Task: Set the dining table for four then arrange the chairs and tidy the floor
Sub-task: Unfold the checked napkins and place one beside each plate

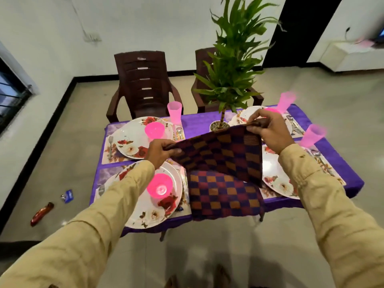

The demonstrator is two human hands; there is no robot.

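Observation:
A checkered purple-and-orange cloth is lifted over the middle of the table, which has a purple cover. My left hand pinches its left corner and my right hand pinches its right corner; the lower part lies folded on the table's near edge. Floral plates sit on placemats at all corners. Pink bowls rest on the left plates, the near one upside down. Pink tumblers stand beside the plates, with spoons and forks alongside.
A potted green plant stands at the table's middle. Two brown plastic chairs are behind the far side. On the floor at left lie a red wrapper and a blue packet. A dark window is at far left.

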